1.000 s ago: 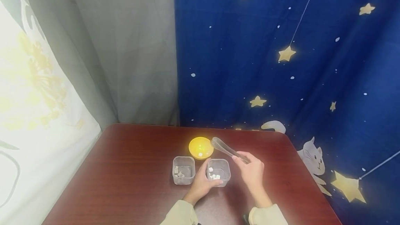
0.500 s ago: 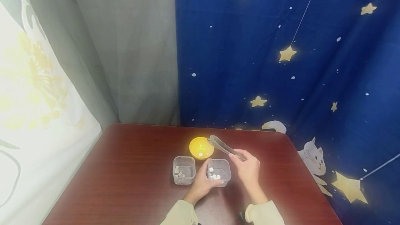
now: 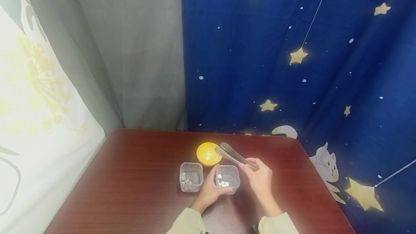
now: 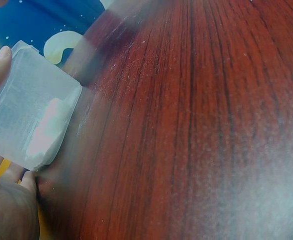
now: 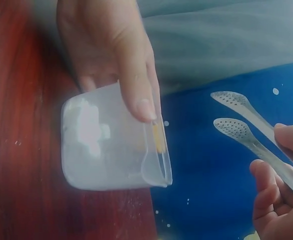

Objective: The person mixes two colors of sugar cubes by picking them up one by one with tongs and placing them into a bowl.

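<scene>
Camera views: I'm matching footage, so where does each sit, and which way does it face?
Head: looks down at the table; both hands and sleeves show.
Left wrist: low over the tabletop; left hand grips the clear container.
Right wrist: looks across at tongs in the right hand.
Shared: both wrist views show that container.

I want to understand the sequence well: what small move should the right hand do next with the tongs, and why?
Probably lower the open metal tongs into the yellow bowl and close them on the small white cube there. The right hand holds the tongs with tips apart and empty above the bowl, while the left hand steadies the right clear plastic container.
</scene>
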